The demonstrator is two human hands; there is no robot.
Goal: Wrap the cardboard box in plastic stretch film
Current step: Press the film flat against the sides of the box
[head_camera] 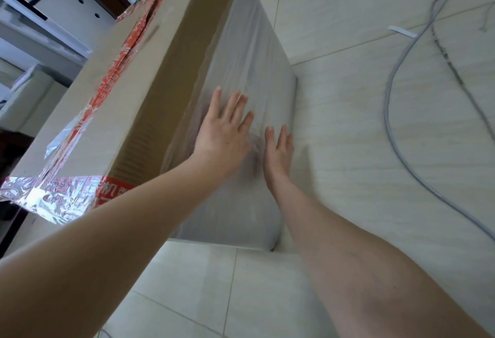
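Both hands lie flat against the near side of the cardboard box (126, 70): the left hand (223, 129) has its fingers spread wide and its palm pressed on the stretch film (241, 51), and the right hand (277, 150), seen edge-on just beside it, has straight fingers against the same face, holding nothing. The box stands on the tiled floor (375, 155), its top flaps sealed with red tape (115, 80) and crinkled silver foil (45, 198). Film covers most of this side face down to the floor edge and looks cloudy, with soft wrinkles near the hands. A band of bare cardboard shows along the upper part of the face, and the top carries no film that I can see. I judge the wrap partly done, with the hands smoothing a layer so it clings. The upper band and top seem left to cover. The far sides are hidden, and no film roll is in view. Grey cables (396, 91) trail on the floor to the right, well apart from the box.
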